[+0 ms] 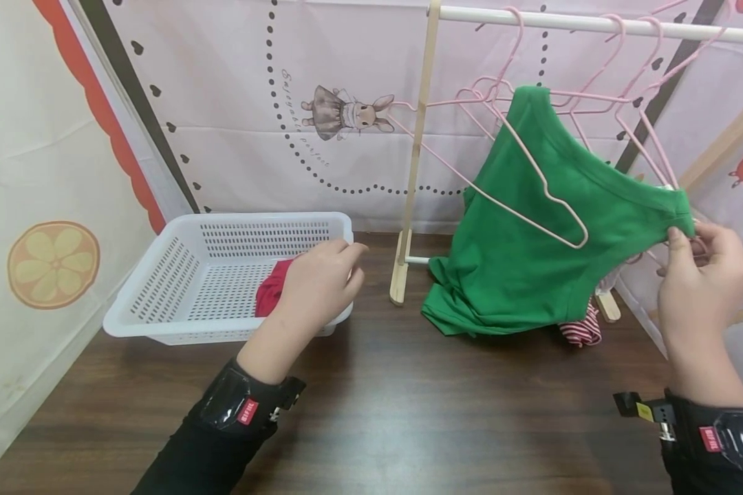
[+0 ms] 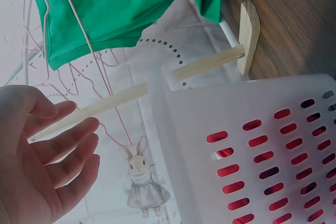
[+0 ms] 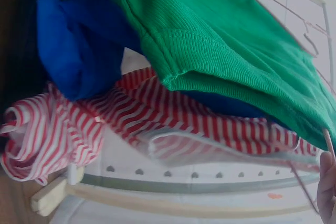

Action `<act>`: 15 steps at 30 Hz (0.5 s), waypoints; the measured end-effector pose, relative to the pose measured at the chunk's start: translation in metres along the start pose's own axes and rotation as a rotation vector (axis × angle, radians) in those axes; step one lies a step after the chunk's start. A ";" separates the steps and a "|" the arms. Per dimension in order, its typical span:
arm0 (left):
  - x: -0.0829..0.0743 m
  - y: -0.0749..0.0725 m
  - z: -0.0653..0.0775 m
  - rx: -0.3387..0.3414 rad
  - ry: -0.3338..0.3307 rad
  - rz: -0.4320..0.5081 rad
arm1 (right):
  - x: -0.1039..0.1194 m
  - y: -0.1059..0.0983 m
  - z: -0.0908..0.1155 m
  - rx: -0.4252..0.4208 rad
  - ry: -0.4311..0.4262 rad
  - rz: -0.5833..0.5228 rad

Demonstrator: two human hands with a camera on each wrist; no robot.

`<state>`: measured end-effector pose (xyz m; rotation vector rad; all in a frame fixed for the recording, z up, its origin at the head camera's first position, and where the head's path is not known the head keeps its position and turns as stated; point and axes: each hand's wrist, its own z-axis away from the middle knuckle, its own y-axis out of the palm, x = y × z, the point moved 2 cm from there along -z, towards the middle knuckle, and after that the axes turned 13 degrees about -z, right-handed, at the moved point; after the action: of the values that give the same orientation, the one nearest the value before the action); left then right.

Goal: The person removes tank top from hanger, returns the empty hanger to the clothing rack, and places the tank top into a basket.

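A green sleeveless top point(image 1: 532, 227) hangs at the clothes rack, its hem drooping close to the table. Pink wire hangers point(image 1: 535, 165) surround it, one crossing its front. My right hand point(image 1: 706, 282) pinches the top's shoulder edge at the right between thumb and fingers. In the right wrist view the ribbed armhole of the green top point(image 3: 210, 56) is spread before a red-striped garment point(image 3: 173, 114) and a blue garment point(image 3: 79, 45). Over the right rim of the white basket point(image 1: 223, 330) is my left hand point(image 1: 322, 275), holding nothing. Its fingers are loosely bent in the left wrist view.
Red cloth point(image 1: 272, 285) lies inside the basket, left of the rack. A wooden upright point(image 1: 417, 151) and a white rod point(image 1: 569, 23) frame the rack on the brown table point(image 1: 408, 412). Printed fabric walls point(image 1: 223, 82) enclose the back and sides.
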<state>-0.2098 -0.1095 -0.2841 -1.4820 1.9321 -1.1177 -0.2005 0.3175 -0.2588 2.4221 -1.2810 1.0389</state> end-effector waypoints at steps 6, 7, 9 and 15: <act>-0.002 0.000 0.001 0.000 0.002 0.010 | -0.014 -0.007 0.001 -0.019 0.090 -0.149; -0.002 0.000 0.001 0.002 0.003 0.009 | -0.016 -0.008 0.001 -0.021 0.087 -0.172; -0.003 -0.001 0.001 0.009 0.002 0.008 | -0.020 -0.010 0.003 -0.026 0.087 -0.214; -0.005 -0.003 0.005 0.027 -0.003 0.009 | -0.030 -0.016 0.010 -0.040 0.130 -0.305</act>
<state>-0.2029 -0.1063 -0.2854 -1.4585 1.9128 -1.1323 -0.1944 0.3413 -0.2846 2.3784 -0.8491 1.0500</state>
